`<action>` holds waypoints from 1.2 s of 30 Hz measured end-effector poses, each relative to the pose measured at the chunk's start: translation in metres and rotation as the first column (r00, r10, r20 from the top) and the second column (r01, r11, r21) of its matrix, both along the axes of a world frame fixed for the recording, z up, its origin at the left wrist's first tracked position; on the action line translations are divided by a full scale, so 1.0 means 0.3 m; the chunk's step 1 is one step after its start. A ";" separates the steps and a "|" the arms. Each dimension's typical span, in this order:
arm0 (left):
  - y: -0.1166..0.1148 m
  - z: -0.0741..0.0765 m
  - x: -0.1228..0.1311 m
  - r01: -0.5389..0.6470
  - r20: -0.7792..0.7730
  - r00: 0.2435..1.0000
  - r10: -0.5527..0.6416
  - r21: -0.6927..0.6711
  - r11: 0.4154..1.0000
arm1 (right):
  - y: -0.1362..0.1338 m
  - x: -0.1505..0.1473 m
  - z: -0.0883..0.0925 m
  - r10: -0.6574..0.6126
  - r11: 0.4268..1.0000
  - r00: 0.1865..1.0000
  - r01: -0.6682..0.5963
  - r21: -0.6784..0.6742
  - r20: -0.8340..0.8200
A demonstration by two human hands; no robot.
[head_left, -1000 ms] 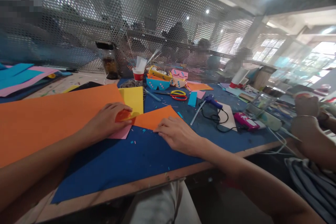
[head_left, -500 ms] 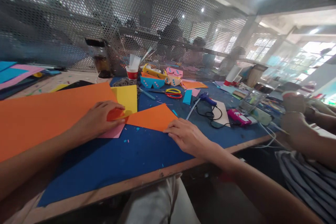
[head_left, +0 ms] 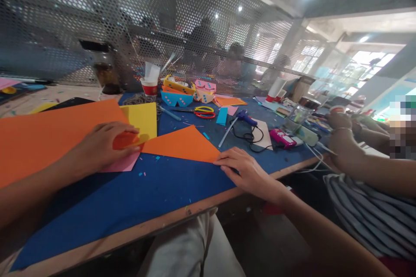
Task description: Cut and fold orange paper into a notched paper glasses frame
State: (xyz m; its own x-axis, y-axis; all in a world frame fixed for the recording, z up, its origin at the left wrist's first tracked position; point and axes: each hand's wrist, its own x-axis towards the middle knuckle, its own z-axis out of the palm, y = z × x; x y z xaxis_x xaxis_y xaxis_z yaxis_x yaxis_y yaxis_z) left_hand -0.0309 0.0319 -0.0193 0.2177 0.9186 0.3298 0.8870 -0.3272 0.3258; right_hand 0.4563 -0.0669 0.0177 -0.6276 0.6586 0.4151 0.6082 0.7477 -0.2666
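Observation:
A large orange paper sheet (head_left: 48,134) lies on the blue mat (head_left: 146,194), with one corner folded over into a triangular flap (head_left: 182,145). My left hand (head_left: 100,145) pinches the fold where the flap meets the sheet, fingers curled over the orange paper. My right hand (head_left: 243,169) rests at the flap's pointed right tip, fingers stretched flat and pressing it onto the mat. A yellow sheet (head_left: 144,119) and a pink sheet (head_left: 125,163) lie under the orange one.
Scissors (head_left: 203,112), a glue gun (head_left: 245,119) with black cable, a red paper cup (head_left: 150,88), coloured paper crafts (head_left: 177,97) and a pink tool (head_left: 282,137) lie further back. A perforated metal screen stands behind. Another person's arm (head_left: 357,160) works at the right.
My right hand has slid to the right along the flap's lower edge to its tip. The left hand has kept its hold. The view has swung rightward.

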 end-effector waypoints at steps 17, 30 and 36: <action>0.023 0.028 -0.018 -0.091 -0.053 0.995 0.088 -0.052 0.994 | -0.057 0.107 -0.026 -0.054 0.997 0.996 0.058 0.052 -0.074; 0.026 0.017 -0.026 -0.091 -0.069 0.994 0.088 -0.040 0.995 | -0.014 0.121 -0.053 -0.210 0.977 0.965 0.202 -0.067 -0.158; 0.033 0.012 -0.031 -0.052 -0.065 0.997 0.050 -0.022 0.998 | 0.024 0.115 -0.045 -0.125 0.991 0.989 0.129 0.046 -0.083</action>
State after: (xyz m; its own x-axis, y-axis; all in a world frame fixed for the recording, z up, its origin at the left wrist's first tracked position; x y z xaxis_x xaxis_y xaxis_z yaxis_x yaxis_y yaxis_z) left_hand -0.0403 0.0418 -0.0156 0.1904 0.9364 0.2948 0.9219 -0.2738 0.2741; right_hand 0.4909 -0.0596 0.0043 -0.5033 0.7077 0.4958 0.6775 0.6793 -0.2818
